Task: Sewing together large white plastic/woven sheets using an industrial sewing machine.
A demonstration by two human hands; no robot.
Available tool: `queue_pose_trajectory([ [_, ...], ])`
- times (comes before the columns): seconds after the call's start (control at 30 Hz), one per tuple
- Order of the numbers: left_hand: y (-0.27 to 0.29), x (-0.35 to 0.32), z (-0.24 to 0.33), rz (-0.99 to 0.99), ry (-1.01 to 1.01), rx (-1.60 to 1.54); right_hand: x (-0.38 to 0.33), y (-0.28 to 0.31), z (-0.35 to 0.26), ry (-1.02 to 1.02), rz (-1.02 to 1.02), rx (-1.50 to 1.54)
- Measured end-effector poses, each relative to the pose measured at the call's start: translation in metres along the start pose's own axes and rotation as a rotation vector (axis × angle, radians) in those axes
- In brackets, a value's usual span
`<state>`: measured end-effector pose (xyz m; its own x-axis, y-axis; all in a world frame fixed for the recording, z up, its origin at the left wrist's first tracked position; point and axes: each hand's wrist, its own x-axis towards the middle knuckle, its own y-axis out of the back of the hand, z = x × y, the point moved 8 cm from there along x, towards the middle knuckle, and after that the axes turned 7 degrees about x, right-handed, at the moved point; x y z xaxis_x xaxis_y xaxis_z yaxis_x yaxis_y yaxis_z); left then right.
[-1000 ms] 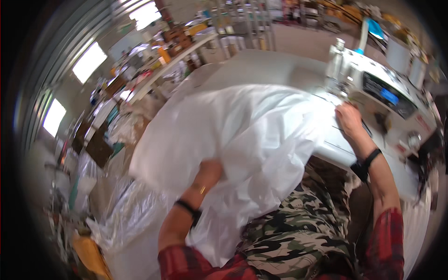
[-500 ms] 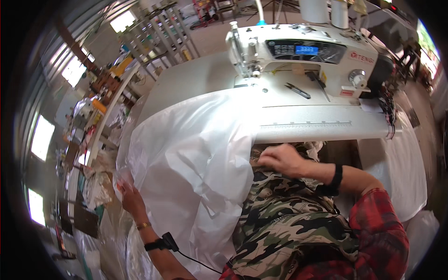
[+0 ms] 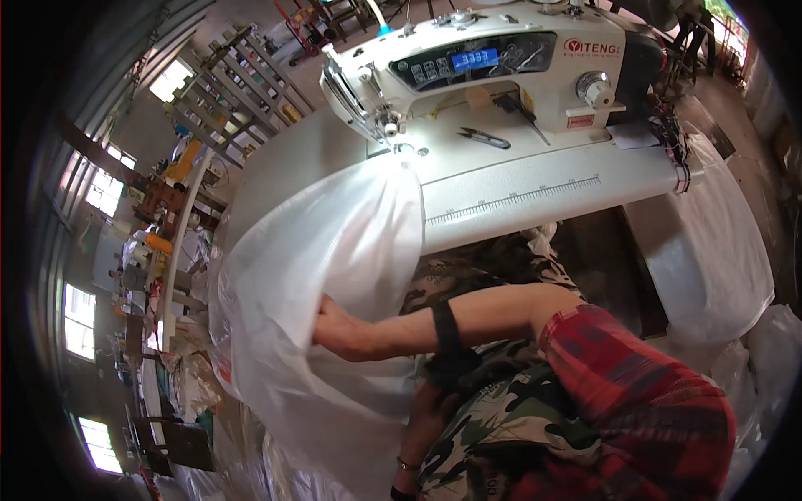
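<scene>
A large sheet of thin white fabric [image 3: 276,292] hangs in folds from the sewing machine [image 3: 468,67] down over the table's near edge. Its far corner lies beneath the needle area. My right hand [image 3: 342,331] reaches across to the left and is closed on a fold of the fabric, its fingertips partly hidden in it. Below the right forearm, my left hand [image 3: 430,411] is close to my camouflage apron [image 3: 518,409]; the right arm and wristband cover its fingers.
Thread snips [image 3: 484,138] lie on the machine bed beside a dark thin tool [image 3: 522,117]. A printed ruler [image 3: 514,199] runs along the table's front edge. White material [image 3: 710,250] drapes at the right. A cluttered bench [image 3: 180,242] and a metal rack [image 3: 238,88] stand at the left.
My right hand has swung left from the apron onto the fabric. My left hand has left the sheet's left edge and come in toward my body. The view has shifted, too.
</scene>
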<state>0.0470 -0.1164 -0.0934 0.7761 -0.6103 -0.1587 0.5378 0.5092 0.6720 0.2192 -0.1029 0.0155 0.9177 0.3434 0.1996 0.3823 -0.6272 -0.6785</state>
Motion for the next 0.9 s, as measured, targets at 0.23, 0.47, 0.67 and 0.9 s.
queue_pose_trajectory([
  [0.23,0.039,-0.076,-0.108,0.877,0.52,-0.337,-0.025,0.01,-0.025,-0.076,0.018,0.029],
  [0.47,0.121,-0.095,-0.078,1.058,0.401,-0.122,-0.089,0.152,0.042,-0.46,-0.47,-0.755],
  [0.67,0.162,-0.065,-0.027,1.009,0.228,0.103,-0.033,0.204,0.044,-0.266,0.212,-0.698],
  [0.9,0.243,-0.071,0.037,1.189,0.111,0.591,-0.011,0.078,0.026,-0.175,-0.131,0.093],
])
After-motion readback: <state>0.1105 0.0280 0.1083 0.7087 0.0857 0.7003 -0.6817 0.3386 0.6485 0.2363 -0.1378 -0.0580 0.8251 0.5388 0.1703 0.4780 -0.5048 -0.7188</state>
